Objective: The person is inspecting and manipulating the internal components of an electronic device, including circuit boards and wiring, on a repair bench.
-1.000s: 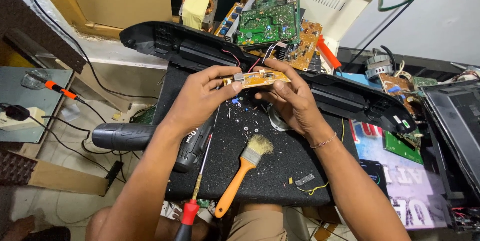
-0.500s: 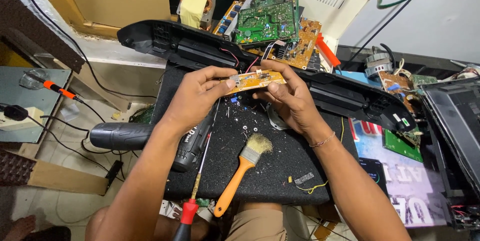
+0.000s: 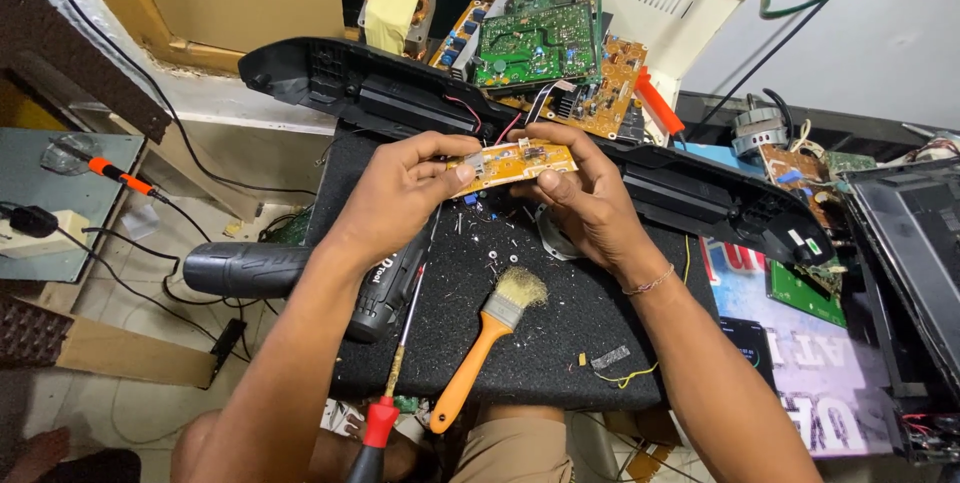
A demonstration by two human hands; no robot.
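— Right, where's the board [image 3: 512, 163] sitting?

— Up between both hands, off the mat [image 3: 560, 343]. Left hand [image 3: 400, 193] pinches its left end, thumb on top at the white connector. Right hand [image 3: 580, 198] closes on the right end, fingers curled over the far edge, thumb pressing the near edge.

— So both grips are closed on it?

— Yes, both holding the same board, narrow pinches at each end, the middle of it bare between them.

— How does it look?

— Small, long strip, yellow-tan, lying nearly level with a slight tilt. White connector at the left end, a few small parts on top. Red and black wires [image 3: 500, 128] run from behind it toward the long black casing [image 3: 690, 193].

— And around it?

— Brush [image 3: 490, 338] with an orange handle lies on the mat below the hands. Screwdriver [image 3: 385, 403] with a red grip hangs off the near edge. Black driver [image 3: 300, 273] lies at the left under the forearm. Green board [image 3: 535, 38] leans at the back.

— Anything changed from half a second ago?

— Barely. The board stays in the same two-handed hold above the mat; brush and screwdriver haven't shifted.
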